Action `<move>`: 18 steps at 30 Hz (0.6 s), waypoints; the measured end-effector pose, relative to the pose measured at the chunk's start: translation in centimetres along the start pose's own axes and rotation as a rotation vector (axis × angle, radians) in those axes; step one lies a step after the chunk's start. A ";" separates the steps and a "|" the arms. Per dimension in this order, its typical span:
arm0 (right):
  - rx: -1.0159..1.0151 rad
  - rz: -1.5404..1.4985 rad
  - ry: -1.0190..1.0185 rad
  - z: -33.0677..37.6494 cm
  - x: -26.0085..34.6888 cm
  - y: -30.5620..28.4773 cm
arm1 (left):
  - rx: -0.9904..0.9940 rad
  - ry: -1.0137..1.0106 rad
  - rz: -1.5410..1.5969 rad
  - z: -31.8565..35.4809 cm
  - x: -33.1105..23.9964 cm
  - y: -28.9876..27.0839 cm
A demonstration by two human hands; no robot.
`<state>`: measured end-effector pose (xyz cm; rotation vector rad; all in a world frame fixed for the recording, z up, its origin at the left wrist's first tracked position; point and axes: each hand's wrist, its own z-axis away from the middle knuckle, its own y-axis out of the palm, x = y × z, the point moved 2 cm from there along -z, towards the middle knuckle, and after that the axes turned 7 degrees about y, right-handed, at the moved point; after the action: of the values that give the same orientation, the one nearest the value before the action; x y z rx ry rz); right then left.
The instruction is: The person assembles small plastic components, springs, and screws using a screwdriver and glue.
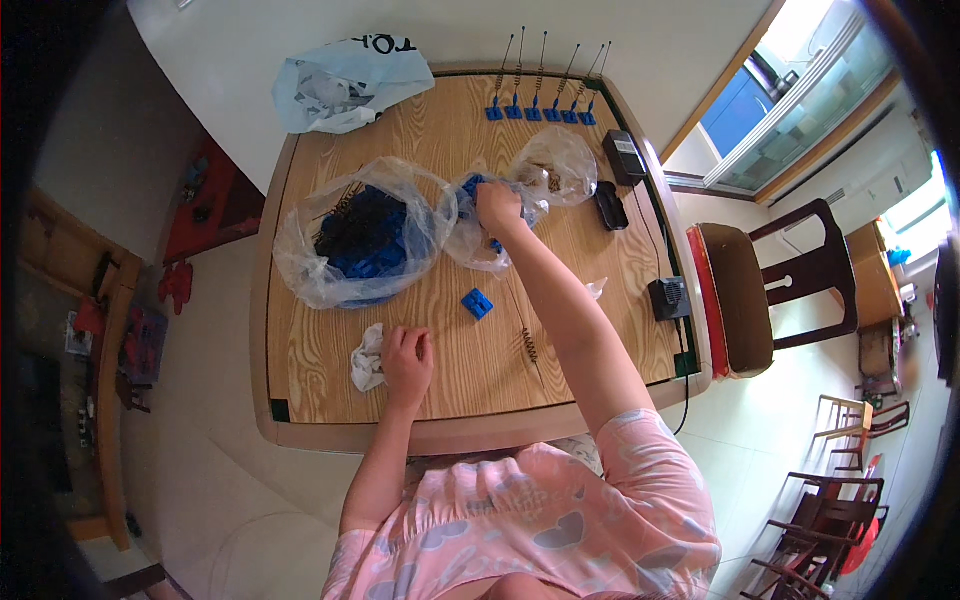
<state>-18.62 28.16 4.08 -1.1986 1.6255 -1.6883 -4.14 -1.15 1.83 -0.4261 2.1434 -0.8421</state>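
My right hand (498, 210) reaches into a small clear plastic bag (482, 248) of blue plastic pieces; its fingers bend down among them, and what they grip is hidden. My left hand (408, 362) rests on the table near the front edge with its fingers curled, beside a crumpled white tissue (368, 358). Whether it holds anything does not show. Between the hands lies a blue square plastic base (477, 303). A dark coil spring with long straight ends (529, 346) lies below my right forearm's left side.
A large clear bag (290, 262) holds blue pieces and dark springs. Another clear bag (575, 165) holds brownish small parts. Several spring rods on blue bases (535, 112) stand at the back. A black box (624, 158), a black tray (610, 206) and a corded black device (668, 298) line the right.
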 end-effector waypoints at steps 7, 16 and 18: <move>-0.033 -0.176 0.123 -0.1 -1.3 -1.5 | -0.025 0.055 -0.020 -0.5 -0.3 0.1; -0.176 -0.886 -0.284 16.2 0.3 -9.8 | -0.024 0.069 -0.024 -0.1 -0.3 -0.3; -0.095 -0.778 -0.381 21.4 -0.1 -9.0 | -0.037 0.095 -0.032 -0.4 -0.6 -0.2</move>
<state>1.51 18.57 10.55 -2.2398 1.0674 -1.6378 -4.03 -0.84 2.47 -0.4479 2.2478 -0.8576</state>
